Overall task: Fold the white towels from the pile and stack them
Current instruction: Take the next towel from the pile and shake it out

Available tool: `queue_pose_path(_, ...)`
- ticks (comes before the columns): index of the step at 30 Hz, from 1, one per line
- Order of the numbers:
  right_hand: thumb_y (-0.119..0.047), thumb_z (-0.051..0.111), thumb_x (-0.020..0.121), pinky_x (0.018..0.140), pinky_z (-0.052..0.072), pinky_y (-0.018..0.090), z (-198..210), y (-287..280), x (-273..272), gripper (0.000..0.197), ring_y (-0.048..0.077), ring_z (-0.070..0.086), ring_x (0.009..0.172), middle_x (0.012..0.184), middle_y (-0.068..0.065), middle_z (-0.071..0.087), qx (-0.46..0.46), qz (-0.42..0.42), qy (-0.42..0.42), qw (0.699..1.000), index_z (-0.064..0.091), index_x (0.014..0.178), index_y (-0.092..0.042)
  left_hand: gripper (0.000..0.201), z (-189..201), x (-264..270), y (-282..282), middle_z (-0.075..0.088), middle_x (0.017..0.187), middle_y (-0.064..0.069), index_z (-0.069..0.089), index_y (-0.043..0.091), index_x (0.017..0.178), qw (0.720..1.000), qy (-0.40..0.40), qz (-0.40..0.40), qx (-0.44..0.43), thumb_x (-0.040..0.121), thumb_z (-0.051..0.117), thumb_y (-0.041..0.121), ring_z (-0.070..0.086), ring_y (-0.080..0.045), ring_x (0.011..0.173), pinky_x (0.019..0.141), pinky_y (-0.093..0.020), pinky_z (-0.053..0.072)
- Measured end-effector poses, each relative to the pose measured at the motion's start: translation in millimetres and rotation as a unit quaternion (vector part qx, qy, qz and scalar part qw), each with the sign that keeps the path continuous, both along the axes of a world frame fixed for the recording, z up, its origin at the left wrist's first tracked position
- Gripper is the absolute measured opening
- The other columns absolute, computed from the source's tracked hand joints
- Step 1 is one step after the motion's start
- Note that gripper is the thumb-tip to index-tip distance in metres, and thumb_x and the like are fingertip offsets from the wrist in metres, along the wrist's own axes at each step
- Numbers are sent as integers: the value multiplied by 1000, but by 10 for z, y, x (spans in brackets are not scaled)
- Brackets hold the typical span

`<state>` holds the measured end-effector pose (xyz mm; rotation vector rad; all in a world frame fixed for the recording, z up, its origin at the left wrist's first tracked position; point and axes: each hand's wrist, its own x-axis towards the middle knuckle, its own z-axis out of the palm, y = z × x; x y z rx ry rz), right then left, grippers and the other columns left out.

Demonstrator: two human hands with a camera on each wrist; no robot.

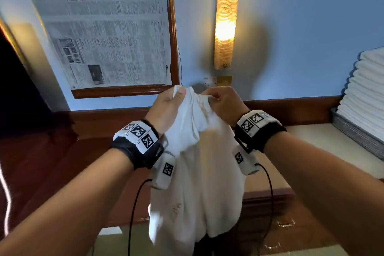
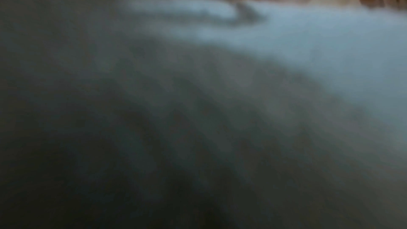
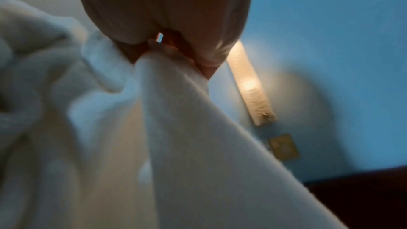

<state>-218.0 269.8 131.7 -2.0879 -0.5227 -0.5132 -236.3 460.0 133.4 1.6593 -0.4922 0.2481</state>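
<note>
A white towel point(image 1: 197, 183) hangs bunched in the air in front of me, held up by its top edge. My left hand point(image 1: 172, 100) pinches the top edge on the left. My right hand point(image 1: 220, 100) pinches it close beside, on the right. The cloth droops in folds below both wrists. In the right wrist view the fingers point(image 3: 198, 53) clamp a ridge of the towel point(image 3: 176, 128). The left wrist view is filled by blurred white towel point(image 2: 286, 41). A tall stack of folded white towels point(image 1: 365, 97) stands at the far right.
The stack sits in a grey tray point(image 1: 357, 135) on a pale counter point(image 1: 307, 137). A dark wooden surface point(image 1: 52, 162) spreads to the left. On the blue wall hang a lit lamp point(image 1: 226, 16) and a frame covered with newspaper point(image 1: 108, 27).
</note>
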Motion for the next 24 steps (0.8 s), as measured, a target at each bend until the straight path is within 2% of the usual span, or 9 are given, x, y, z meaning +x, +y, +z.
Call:
queue_pose_path(2,-5,62,84,56,33,29,139,45,55,41,7,36,54,50,-2,44,-17,-11,-32,999,49,48,-20,66,-15,44,-53,52,89,-8,55,5,78,1000,-5,-7,9,85,57,71,48,-23,88,90,-52,43)
queue_pose_path(4,-15,63,84,54,24,30,197,36,90,48,12,27,53,50,-4,30,-36,-19,-72,997,33,47,-23,82,50,34,-70,48,84,-9,49,-7,83,1000,-11,4,27,84,53,75,45,-23,80,78,-53,44)
queue_pose_path(6,-30,60,85,54,24,35,175,-1,45,44,20,31,53,52,9,36,-56,-12,-95,994,39,52,-11,73,160,-1,-61,43,71,-5,45,-6,73,998,-26,26,45,91,49,64,39,-19,66,65,-37,33)
queue_pose_path(8,-39,61,86,56,31,37,66,-67,6,45,24,40,58,62,18,48,-41,13,-65,997,51,66,0,56,281,-34,-24,37,55,7,38,11,60,995,-40,63,67,104,45,46,32,-11,51,57,-29,26)
queue_pose_path(10,-36,66,89,60,39,33,-93,-159,-33,36,16,50,63,68,7,56,-55,33,-3,998,58,74,-4,53,350,-7,61,31,52,10,34,26,57,993,-47,90,65,107,42,38,26,-9,46,52,-30,21)
queue_pose_path(13,-32,65,92,73,50,41,-467,-372,-1,30,24,63,74,77,8,68,-120,-2,86,989,65,77,-6,50,422,-14,206,39,50,7,38,19,61,990,-33,122,56,108,40,37,33,-6,42,47,-25,26)
queue_pose_path(18,-22,60,95,76,46,42,-584,-493,77,30,32,59,79,77,14,64,-93,-42,127,987,57,72,-3,61,318,-98,282,58,81,-18,56,-10,86,994,-2,104,41,99,48,48,54,-24,75,74,-36,41)
queue_pose_path(22,-7,61,93,74,44,37,-230,-188,52,16,26,61,79,81,13,69,-116,38,-14,992,69,80,-3,50,98,-132,186,61,81,-11,65,13,72,997,8,71,34,90,55,59,55,-23,79,80,-38,43)
queue_pose_path(24,-4,60,89,68,40,33,-43,-30,49,26,16,59,68,69,2,65,-113,57,-53,991,69,70,-20,57,51,-154,123,56,81,-10,62,12,71,997,7,72,30,88,57,66,49,-24,80,79,-40,39)
